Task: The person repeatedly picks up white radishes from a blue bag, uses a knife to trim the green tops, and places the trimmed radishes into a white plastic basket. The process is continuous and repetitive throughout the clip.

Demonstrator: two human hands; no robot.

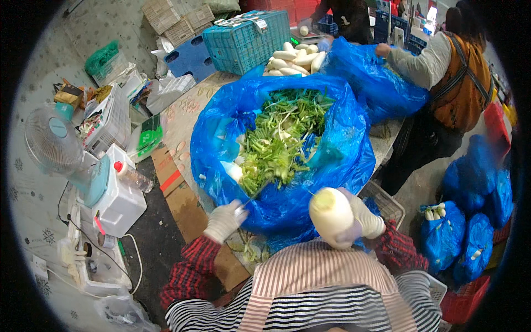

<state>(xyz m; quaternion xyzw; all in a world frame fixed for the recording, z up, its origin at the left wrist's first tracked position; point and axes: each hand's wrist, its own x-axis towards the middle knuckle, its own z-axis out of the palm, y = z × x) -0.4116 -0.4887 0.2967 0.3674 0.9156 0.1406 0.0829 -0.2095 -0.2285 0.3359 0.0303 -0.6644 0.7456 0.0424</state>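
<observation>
My left hand [226,220], in a white knit glove, is closed on the handle of a small knife. The thin knife blade [255,195] points up and right over the near edge of a blue plastic bag [211,166]. The bag lies wide open, filled with cut green radish tops [278,149] and some white radish pieces [233,171]. My right hand [361,213], gloved too, holds a large white radish [332,212] close to my striped apron [319,265]. Its pale green cut end faces up, and it covers some of my fingers.
White radishes [296,60] are piled beyond the bag, beside a teal crate [249,41]. A co-worker [460,83] at the right handles another blue bag [373,79]. Filled blue bags [442,240] stand on the floor. A fan [54,137] stands at the left.
</observation>
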